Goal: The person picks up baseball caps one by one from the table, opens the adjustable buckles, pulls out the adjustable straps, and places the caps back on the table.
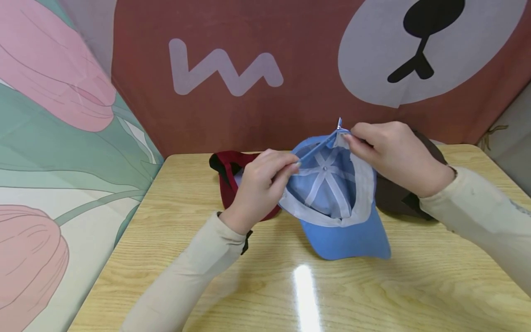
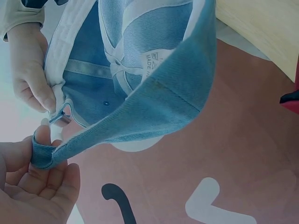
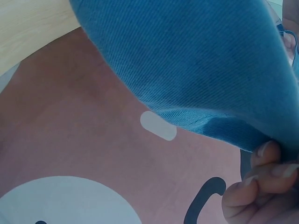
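A light-blue baseball cap point(image 1: 348, 240) is held up over the table, its white-taped inside facing me and its brim hanging low. My left hand point(image 1: 265, 184) pinches the cap's back strap point(image 1: 317, 150) between thumb and fingers, and the strap is stretched toward the metal buckle point(image 1: 339, 124). My right hand point(image 1: 392, 154) pinches the cap's back edge beside that buckle. In the left wrist view, the strap end point(image 2: 43, 156) loops over the left fingers, and a white label point(image 2: 156, 60) shows inside the cap. Blue cloth point(image 3: 196, 60) fills much of the right wrist view.
Behind my left hand lies a dark-red cap point(image 1: 228, 184) with black parts. A dark-brown cap point(image 1: 394, 198) lies behind my right hand, partly hidden. Both are on the wooden table point(image 1: 166, 230), which meets a brown printed cloth point(image 1: 249, 120) at the back.
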Demonstrator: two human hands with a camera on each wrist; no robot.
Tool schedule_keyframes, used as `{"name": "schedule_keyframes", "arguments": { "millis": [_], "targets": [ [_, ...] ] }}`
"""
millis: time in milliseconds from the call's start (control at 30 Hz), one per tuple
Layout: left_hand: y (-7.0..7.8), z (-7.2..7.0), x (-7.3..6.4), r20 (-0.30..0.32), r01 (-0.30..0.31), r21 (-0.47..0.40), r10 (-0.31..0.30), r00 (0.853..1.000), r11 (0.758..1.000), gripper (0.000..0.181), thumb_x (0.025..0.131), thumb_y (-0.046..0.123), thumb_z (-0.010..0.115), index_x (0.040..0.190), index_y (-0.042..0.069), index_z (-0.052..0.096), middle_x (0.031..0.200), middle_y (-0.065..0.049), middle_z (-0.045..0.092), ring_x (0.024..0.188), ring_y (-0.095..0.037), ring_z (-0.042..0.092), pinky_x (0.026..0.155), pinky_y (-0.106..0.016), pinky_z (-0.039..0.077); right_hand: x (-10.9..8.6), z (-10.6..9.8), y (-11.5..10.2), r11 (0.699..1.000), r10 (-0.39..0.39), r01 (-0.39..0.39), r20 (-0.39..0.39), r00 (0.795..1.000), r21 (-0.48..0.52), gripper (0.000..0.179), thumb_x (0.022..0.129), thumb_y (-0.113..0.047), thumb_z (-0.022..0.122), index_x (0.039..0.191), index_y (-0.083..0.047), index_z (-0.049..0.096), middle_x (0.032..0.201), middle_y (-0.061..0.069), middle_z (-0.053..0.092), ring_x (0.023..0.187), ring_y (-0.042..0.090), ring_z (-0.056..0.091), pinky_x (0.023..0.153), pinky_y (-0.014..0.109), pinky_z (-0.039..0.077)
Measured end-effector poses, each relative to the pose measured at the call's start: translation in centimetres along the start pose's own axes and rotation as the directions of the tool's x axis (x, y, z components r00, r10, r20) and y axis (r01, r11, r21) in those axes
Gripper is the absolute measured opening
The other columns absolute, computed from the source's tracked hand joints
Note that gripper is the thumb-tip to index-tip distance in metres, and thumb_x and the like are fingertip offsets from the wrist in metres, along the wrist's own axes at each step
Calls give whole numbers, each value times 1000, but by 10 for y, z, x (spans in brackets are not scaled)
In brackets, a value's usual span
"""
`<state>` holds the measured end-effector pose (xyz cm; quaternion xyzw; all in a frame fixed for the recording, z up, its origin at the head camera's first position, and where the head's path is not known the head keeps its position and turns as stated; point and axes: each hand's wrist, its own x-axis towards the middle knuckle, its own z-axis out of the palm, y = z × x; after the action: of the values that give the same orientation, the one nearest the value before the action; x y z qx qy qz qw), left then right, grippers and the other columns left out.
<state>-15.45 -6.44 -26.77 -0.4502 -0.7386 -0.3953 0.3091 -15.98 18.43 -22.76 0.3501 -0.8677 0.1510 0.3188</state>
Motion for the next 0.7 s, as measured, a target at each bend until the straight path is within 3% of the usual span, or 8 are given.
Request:
{"name": "schedule_keyframes", "arguments": {
  "millis": [700],
  "targets": [
    [-1,1,-3,-21,-17,-19,16,1000,1000,12,84,-7,70,95,-9,70,90,-16,69,86,-25,62,78,-26,52,-1,2,2,999,32,-32,-4,999,11,27,83,7,69,70,-8,52,56,-5,32,47,8,32,45,19,26]
  ]
}}
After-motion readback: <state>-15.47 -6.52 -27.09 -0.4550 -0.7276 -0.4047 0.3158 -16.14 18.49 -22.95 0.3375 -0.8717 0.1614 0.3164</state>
